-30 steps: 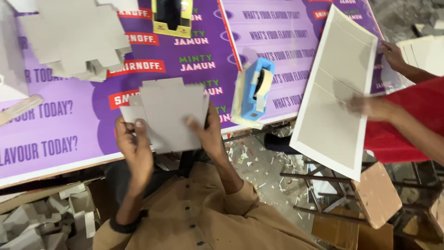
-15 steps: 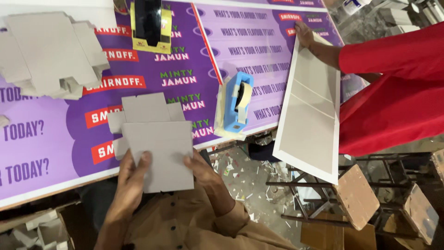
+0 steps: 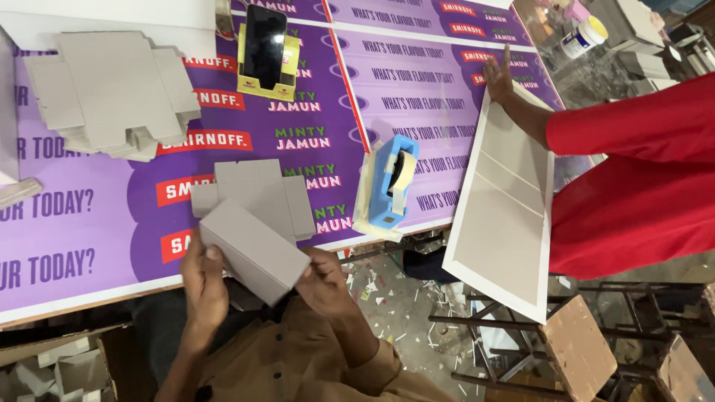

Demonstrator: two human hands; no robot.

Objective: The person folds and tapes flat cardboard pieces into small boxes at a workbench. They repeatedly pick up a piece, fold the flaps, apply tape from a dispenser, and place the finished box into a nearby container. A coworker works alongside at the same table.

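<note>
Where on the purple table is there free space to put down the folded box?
Free: the strip between the grey card stack and the folded box, and the patch between the phone stand and the tape dispenser. Crowded: around the flat blank.

Your left hand [image 3: 202, 286] and right hand [image 3: 322, 281] hold a folded cardboard box blank [image 3: 253, 223] at the near edge of the worktop [image 3: 89, 246]. A stack of flat blanks [image 3: 108, 93] lies far left, the phone on its stand [image 3: 266, 50] behind, the tape dispenser [image 3: 392, 182] to your right. Right of that, a large board [image 3: 506, 208] leans off the worktop's edge.
</note>
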